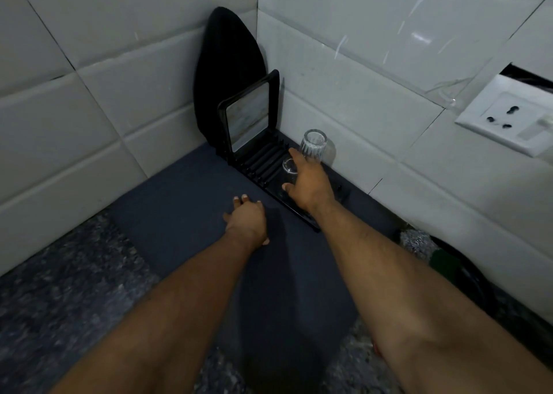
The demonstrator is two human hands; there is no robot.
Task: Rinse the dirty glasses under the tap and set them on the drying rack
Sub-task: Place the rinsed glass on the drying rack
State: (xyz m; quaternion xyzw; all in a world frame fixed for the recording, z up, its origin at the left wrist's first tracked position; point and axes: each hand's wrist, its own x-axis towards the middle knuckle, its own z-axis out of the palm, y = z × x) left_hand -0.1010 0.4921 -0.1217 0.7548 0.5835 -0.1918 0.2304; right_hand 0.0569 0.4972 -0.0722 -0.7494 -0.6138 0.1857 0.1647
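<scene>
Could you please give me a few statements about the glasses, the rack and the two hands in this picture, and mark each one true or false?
1. Two clear glasses stand on the black drying rack. True: a ribbed glass and a smaller glass.
2. The right hand rests flat on the mat. False: it reaches onto the rack, against the glasses.
3. The left hand holds a glass. False: it holds nothing and lies over the dark mat.
4. The rack sits in the corner of the tiled walls. True.
5. A wall socket is on the right-hand wall. True.
</scene>
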